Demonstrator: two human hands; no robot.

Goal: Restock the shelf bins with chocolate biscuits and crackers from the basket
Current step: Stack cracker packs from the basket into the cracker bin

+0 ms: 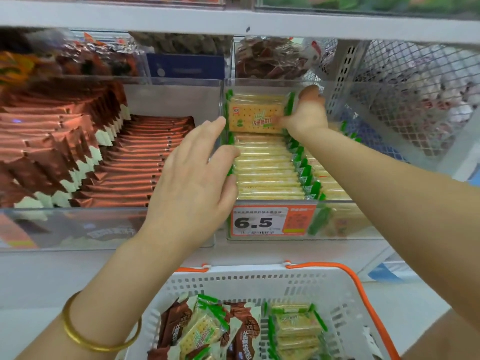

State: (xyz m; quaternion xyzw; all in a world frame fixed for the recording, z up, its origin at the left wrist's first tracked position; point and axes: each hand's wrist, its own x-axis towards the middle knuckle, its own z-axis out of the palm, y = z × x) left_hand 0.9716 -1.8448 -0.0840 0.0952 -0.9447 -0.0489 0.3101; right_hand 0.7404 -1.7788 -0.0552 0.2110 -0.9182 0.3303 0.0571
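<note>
The right hand [307,114] pinched the right end of an upright cracker pack [253,118] at the back of the clear bin [342,224], while to its left the left hand [194,175], fingers spread, touched the row of crackers [265,172], with the basket [246,279] below both.

Your view's bright, evenly lit, shadows soft. Glare on clear plastic bin front [78,229]; white metal mesh panel [415,87] & frame edges blurry, wide-angle bent.

Two hands [191,178] [307,114], one upright cracker packet [253,118], two front bins [78,228] [345,224], one basket [259,279].
</note>
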